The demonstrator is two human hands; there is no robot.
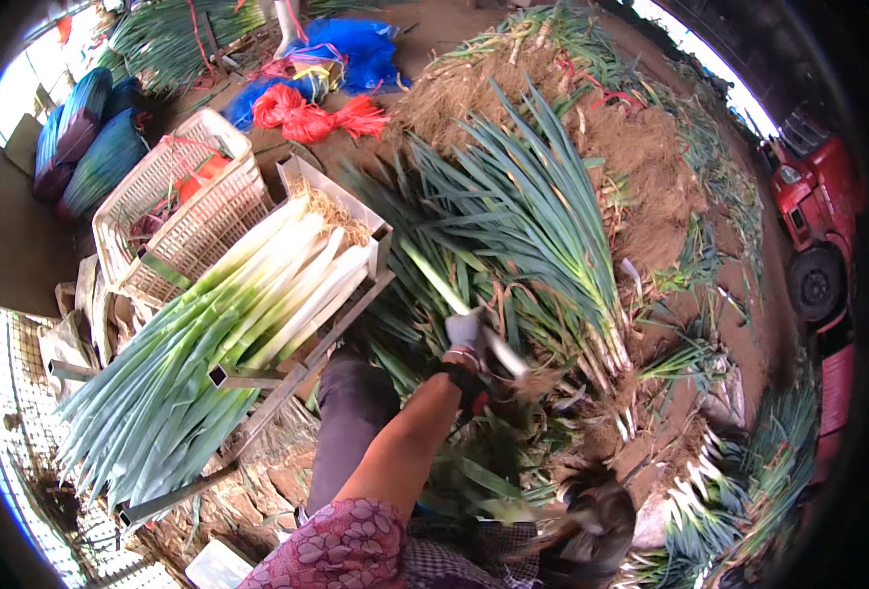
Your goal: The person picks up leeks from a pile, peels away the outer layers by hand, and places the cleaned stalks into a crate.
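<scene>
My left hand (467,329), in a grey glove, is closed around the pale stalk of a long green onion (433,275). Its root end points down and right, blurred. The dark, smeared shape (597,520) at lower right may be my right hand; its fingers cannot be made out. Left of my arm, a metal rack (302,378) carries a thick bundle of cleaned green onions (228,304), white root ends at the top, leaves hanging lower left. A pile of untrimmed green onions (552,226) lies beyond my left hand, leaves fanned upward.
A cream plastic crate (184,211) stands behind the rack. Red twine (312,116) and blue netting (356,49) lie at the back. Tied dark bundles (86,137) rest far left. More onions (705,510) lie at lower right. A red vehicle (817,206) is parked far right.
</scene>
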